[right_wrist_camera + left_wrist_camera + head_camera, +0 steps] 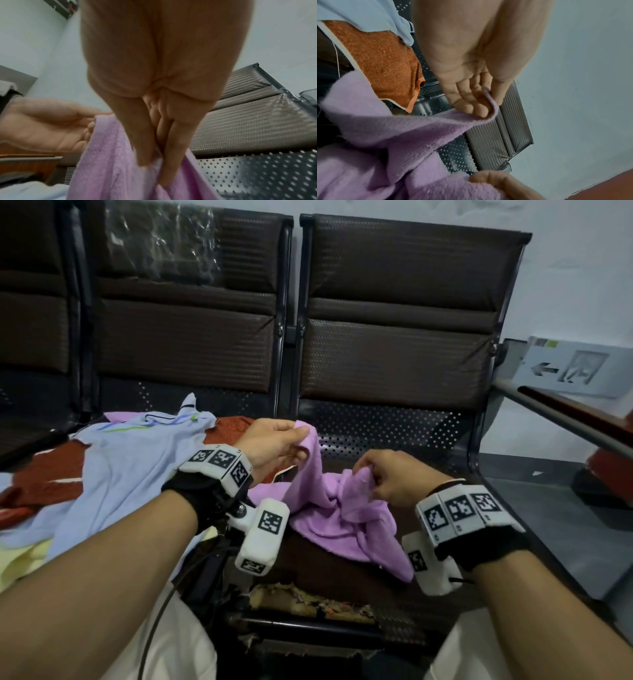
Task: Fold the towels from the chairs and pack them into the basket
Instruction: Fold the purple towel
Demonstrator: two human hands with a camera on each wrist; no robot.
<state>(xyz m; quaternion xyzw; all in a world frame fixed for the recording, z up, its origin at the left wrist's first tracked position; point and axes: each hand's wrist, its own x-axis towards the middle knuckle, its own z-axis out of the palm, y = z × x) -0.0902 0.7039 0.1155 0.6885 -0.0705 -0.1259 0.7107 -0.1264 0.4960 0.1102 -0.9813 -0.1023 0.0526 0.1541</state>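
A crumpled lilac towel (339, 508) lies on the right chair seat, partly lifted. My left hand (277, 443) pinches one of its edges between thumb and fingers, seen close in the left wrist view (488, 108). Lower and to the right, my right hand (380, 474) pinches another bunched part of the lilac towel (120, 162) with its fingertips (168, 169). On the left seat lie a pale blue towel (130, 474), a rust-orange towel (44, 474) (385, 65) and a pale yellow one (20, 559). No basket is in view.
Dark brown padded chair backs (404, 313) stand behind, with perforated metal seats (387, 429). The front of the right seat pad (308, 601) is torn. A rail (565, 422) and a white sign with an arrow (575, 371) are at the right by a grey floor.
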